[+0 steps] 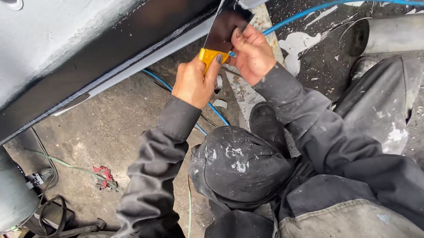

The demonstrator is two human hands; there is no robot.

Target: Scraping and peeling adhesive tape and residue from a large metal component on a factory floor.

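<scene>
My left hand [192, 83] grips the yellow handle of a wide putty knife [223, 30] with a dark metal blade. Just to its right, my right hand [253, 53] also holds the knife, with fingers pressed on the blade above the handle. The blade's top edge lies against the lower edge of a grey body panel [45, 41] with a black strip [119, 46] under it. Both sleeves are dark grey and flecked with paint. My bent knee [239, 166] sits below the hands.
A blue hose [342, 2] runs over the paint-spattered floor and passes under my hands. A grey metal pipe [403, 33] lies at the top right. At the left are a grey tank [1, 195], black cables [51, 217], a green wire and a small red object [105, 177].
</scene>
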